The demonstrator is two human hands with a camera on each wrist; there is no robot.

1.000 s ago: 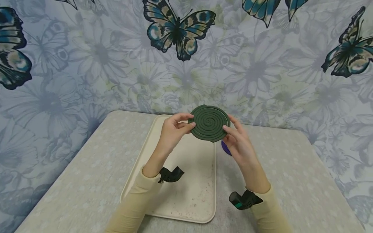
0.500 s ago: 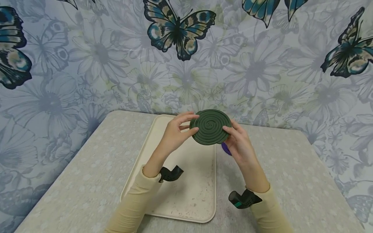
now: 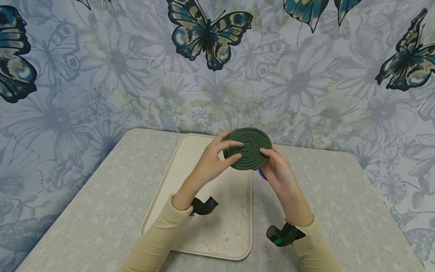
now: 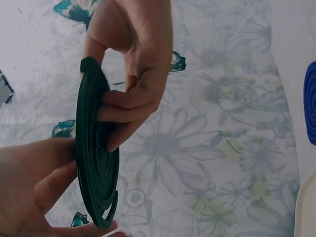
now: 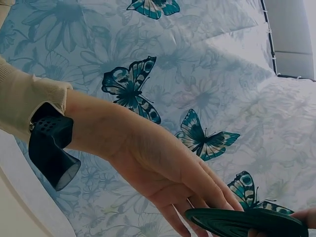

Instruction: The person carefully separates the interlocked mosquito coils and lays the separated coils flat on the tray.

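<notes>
Left hand [image 3: 212, 160] has been slid inward across the green coil [image 3: 253, 149]; thumb and index over its near face, grip can't be confirmed. Right rim is pinched by the right hand [image 3: 282, 173], coil raised off the table [image 3: 340, 204]. Tray's [image 3: 221, 230] far right corner is hidden behind coil. Purple disc [image 3: 263, 174], by tray's right edge, is mostly blocked by the right hand.

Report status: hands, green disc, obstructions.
Right hand pinches green disc, held above table. Left hand at its face, contact unclear. Blue-purple disc beside tray, apparently not blocking.
</notes>
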